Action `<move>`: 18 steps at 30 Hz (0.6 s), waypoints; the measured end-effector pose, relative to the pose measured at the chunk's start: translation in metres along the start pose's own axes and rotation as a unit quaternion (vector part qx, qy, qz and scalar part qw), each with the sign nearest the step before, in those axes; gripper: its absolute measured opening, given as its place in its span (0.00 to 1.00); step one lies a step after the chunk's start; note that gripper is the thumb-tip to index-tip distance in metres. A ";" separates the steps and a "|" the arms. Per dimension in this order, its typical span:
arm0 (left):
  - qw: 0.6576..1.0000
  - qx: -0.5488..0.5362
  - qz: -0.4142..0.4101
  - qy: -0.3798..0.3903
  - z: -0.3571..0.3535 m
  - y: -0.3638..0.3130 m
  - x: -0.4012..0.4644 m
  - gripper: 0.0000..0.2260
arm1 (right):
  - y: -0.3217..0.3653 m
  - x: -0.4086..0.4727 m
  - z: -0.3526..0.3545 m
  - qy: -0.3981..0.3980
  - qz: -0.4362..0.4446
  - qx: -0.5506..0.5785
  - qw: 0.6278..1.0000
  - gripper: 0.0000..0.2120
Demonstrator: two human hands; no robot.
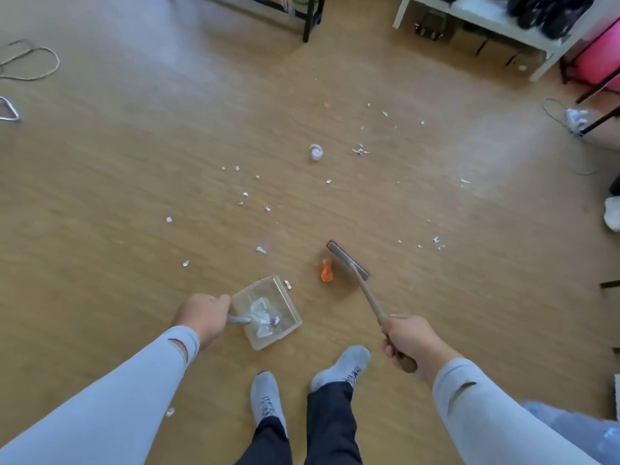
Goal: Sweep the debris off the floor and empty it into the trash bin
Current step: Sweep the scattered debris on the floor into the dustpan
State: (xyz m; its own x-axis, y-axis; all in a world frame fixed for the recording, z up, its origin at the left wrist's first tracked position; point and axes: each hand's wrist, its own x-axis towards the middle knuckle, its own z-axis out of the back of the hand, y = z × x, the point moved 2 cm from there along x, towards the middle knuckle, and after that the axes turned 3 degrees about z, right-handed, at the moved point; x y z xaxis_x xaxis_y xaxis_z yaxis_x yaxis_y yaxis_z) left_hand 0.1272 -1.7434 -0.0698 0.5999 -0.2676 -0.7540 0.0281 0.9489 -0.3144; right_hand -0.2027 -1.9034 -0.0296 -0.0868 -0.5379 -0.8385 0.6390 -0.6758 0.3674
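My left hand point(201, 315) grips the grey handle of a clear plastic dustpan point(287, 305) that rests on the wooden floor and holds crumpled white scraps. My right hand point(407, 340) is closed around the wooden handle of a small broom point(349, 260), whose dark head touches the floor just right of an orange scrap point(326, 271). White paper bits point(245, 194) lie scattered across the floor ahead, with a larger curled white piece point(316, 152) farther out. No trash bin is in view.
My two feet in grey socks point(340, 367) stand just behind the dustpan. A white bench point(476, 21) with dark items stands at the far right, a black-legged frame point(307, 25) at the far middle. Cords point(37, 65) lie at the far left, a pink object point(600, 62) at the right edge.
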 end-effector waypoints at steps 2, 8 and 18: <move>1.000 0.001 0.009 -0.011 0.002 -0.008 0.008 0.15 | 0.002 0.007 -0.012 0.015 0.000 -0.029 0.999 0.10; 0.997 0.072 0.000 0.000 -0.008 -0.030 0.018 0.15 | -0.006 -0.017 -0.032 0.077 0.004 -0.087 0.993 0.13; 0.999 0.037 0.015 0.012 -0.006 -0.035 0.011 0.19 | 0.016 -0.043 0.035 0.118 -0.030 -0.032 0.992 0.13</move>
State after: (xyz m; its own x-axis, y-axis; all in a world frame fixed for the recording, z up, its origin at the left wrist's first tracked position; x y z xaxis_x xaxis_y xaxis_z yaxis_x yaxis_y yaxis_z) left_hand 0.1278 -1.7807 -0.0706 0.5826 -0.2424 -0.7758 0.0699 0.9659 -0.2493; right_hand -0.2155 -1.9091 0.0269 0.0506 -0.3587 -0.9321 0.6864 -0.6654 0.2934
